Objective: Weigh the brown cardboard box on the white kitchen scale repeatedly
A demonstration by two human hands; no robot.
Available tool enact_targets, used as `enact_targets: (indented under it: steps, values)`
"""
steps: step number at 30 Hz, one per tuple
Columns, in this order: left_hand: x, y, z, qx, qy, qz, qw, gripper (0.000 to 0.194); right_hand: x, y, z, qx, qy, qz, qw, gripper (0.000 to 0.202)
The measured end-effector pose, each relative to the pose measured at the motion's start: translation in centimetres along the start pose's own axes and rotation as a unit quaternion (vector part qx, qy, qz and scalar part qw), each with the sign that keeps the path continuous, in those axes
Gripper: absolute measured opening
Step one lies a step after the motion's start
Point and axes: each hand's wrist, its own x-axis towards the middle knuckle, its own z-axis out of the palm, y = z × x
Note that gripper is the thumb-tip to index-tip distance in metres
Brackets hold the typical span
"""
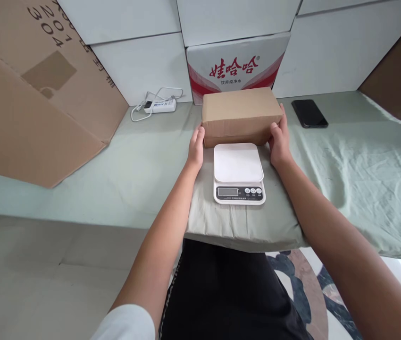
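Between my two hands is a plain brown cardboard box [241, 113], closed on top, just behind the kitchen scale. My left hand [196, 145] presses against its left side, thumb near the front corner. On the right side, my right hand [279, 139] grips the box with the thumb on the front face and fingers along the end. The white kitchen scale [238, 163] lies on the green cloth in front of the box, with a bare platform. Its display [228, 191] looks blank, with round buttons to the right of it.
A black phone [309, 113] lies right of the box. To the left sits a white device with a cable [160, 106]. A large cardboard carton [45, 118] leans in at left. Behind stand white boxes [144, 71] and a red-and-white printed carton [238, 66]. The cloth-covered table [144, 174] ends near my legs.
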Motion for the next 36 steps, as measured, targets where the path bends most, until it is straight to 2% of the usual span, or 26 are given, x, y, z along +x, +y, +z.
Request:
enact_targets:
  steps: [3,7,11,14,17,20,26,36]
  values:
    - [0.2,0.4,0.3,0.015,0.003,0.029,0.999,0.096,0.2,-0.4,0.1,-0.014,0.013,0.001,1.0,0.104]
    - [-0.8,2.6,0.6,0.044,0.006,0.089,0.995,0.099,-0.2,-4.5,0.3,-0.046,0.024,-0.025,0.998,0.112]
    - [-4.7,4.9,-0.1,0.061,-0.005,0.142,0.988,0.088,-3.1,-9.3,-0.2,-0.048,0.015,-0.043,0.998,0.113]
    - [-8.7,5.3,-0.7,0.052,-0.014,0.144,0.988,0.082,-6.2,-11.0,-1.0,-0.044,0.017,-0.047,0.998,0.115]
    - [-11.6,5.0,-0.8,0.032,-0.019,0.134,0.99,0.079,-8.5,-11.4,-1.6,-0.055,0.031,-0.049,0.997,0.114]
    - [-12.8,4.9,-0.5,0.032,-0.025,0.116,0.992,0.084,-9.4,-11.6,-1.8,-0.075,0.055,-0.05,0.994,0.107]
    - [-13.0,5.2,-0.3,0.043,-0.025,0.091,0.995,0.082,-9.4,-12.4,-1.6,-0.099,0.067,-0.035,0.992,0.091]
    - [-13.2,5.0,-0.3,0.061,-0.014,0.109,0.992,0.079,-9.4,-12.7,-1.6,-0.135,0.1,-0.046,0.985,0.076]
